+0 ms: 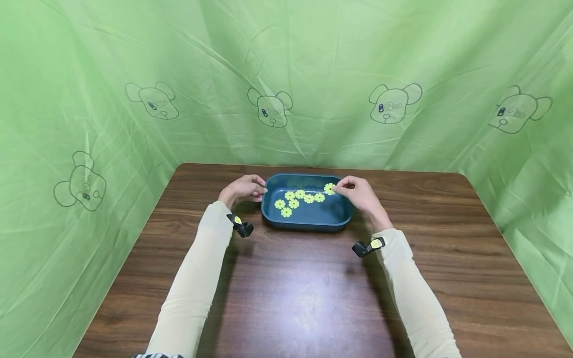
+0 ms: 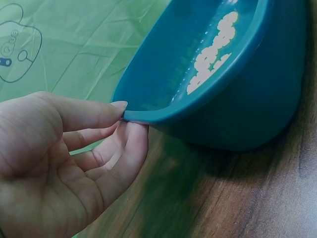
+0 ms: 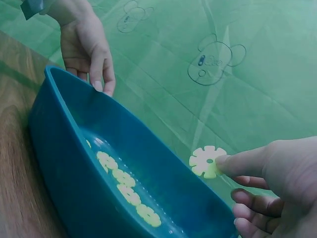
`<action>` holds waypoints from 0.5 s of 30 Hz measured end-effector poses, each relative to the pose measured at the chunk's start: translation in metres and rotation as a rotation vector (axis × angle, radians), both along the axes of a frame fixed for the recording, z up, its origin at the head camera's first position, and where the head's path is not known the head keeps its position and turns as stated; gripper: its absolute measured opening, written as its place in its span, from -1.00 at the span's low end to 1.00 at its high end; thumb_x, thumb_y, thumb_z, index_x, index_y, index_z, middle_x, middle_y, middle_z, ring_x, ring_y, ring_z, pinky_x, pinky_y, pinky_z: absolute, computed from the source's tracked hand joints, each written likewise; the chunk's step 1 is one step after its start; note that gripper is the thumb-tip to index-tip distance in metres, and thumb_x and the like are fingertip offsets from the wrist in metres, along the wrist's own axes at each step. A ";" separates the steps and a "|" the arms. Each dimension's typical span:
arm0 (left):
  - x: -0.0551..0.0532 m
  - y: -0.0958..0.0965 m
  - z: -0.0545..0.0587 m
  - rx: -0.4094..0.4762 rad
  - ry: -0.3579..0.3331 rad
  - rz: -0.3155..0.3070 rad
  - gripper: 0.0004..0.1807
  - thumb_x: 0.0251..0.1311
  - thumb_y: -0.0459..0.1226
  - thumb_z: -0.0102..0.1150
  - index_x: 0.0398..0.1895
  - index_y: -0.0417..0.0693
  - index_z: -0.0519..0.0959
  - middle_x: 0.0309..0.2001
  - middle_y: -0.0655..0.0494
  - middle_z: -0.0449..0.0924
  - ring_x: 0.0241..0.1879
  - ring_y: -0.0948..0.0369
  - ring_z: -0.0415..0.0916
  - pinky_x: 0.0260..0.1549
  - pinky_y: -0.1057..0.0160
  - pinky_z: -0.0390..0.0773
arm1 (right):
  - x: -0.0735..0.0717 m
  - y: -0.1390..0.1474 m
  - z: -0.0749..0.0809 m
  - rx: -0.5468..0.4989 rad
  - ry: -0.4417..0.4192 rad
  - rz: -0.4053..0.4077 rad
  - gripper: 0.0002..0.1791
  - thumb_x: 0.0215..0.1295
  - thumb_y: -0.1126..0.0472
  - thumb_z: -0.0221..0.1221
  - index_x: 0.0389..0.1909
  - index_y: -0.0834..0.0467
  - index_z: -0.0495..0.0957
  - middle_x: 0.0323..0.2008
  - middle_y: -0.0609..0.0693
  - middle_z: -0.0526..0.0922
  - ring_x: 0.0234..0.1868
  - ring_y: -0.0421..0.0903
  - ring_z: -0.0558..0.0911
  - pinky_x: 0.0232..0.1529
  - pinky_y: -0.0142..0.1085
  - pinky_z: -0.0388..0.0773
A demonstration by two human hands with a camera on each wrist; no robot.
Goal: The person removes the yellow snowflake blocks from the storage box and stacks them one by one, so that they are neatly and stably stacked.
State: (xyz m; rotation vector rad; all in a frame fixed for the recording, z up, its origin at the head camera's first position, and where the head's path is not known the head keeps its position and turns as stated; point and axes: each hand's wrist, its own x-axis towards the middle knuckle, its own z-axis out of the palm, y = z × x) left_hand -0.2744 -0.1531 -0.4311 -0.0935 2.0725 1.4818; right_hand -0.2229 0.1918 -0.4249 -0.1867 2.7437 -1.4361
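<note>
A: How far along are things?

B: Seven flowers point(image 1: 293, 204) lie on the floor of the tub point(image 1: 309, 226), strung from its left end past the middle. One more, the held flower point(image 3: 199, 161), is off the floor.

A: Who has that one?

B: The right hand point(image 1: 363, 196). Thumb and forefinger are closed on its edge, at the tub's right end; the other fingers are loosely bent near the rim. Whether they touch it, I can't tell.

A: And the left hand point(image 1: 242, 189)?

B: It pinches the rim at the left end, thumb on top and a finger underneath. The gap between them is just the rim's thickness.

A: Is the tub lifted?

B: It looks to be standing on the table point(image 1: 286, 283).

A: So seven down, one up. Are the seven linked?

B: Several look to be touching, but I can't make out any join. The held one is plainly apart from them.

A: Going in or coming out?

B: These views don't settle that. I'd only say it isn't resting in there.
</note>
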 end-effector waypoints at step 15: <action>-0.002 -0.001 0.001 0.023 -0.020 0.006 -0.69 0.29 -0.42 0.09 0.05 -0.24 0.32 -0.25 -0.01 0.43 -0.39 0.20 0.49 0.09 0.03 0.55 | 0.006 0.030 -0.004 -0.101 -0.035 -0.118 -0.70 0.24 0.12 0.26 -0.22 0.31 0.58 -0.30 0.02 0.58 -0.25 -0.14 0.45 -0.25 -0.40 0.38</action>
